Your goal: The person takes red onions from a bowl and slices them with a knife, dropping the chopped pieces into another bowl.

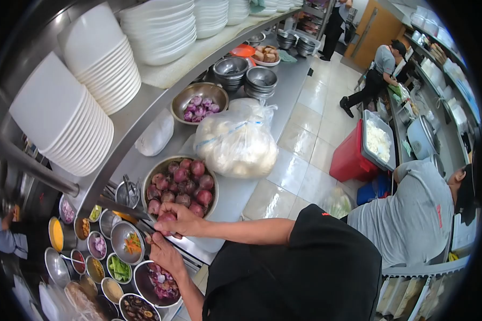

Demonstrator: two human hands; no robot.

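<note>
My right hand is closed around a red onion, at the near rim of a metal bowl. Whole red onions with skins on fill that bowl. Just below, my left hand has its fingers curled close to the held onion. What those fingers grip, if anything, is too small to make out. Under the left hand stands a metal bowl of red-purple onion skins and pieces. Beyond the whole onions, another metal bowl contains peeled purple onions.
A bulging clear plastic bag with pale contents sits on the steel counter. Small ingredient bowls crowd the lower left. Stacked white bowls line the shelf overhead. Behind me, a co-worker bends near a red bin.
</note>
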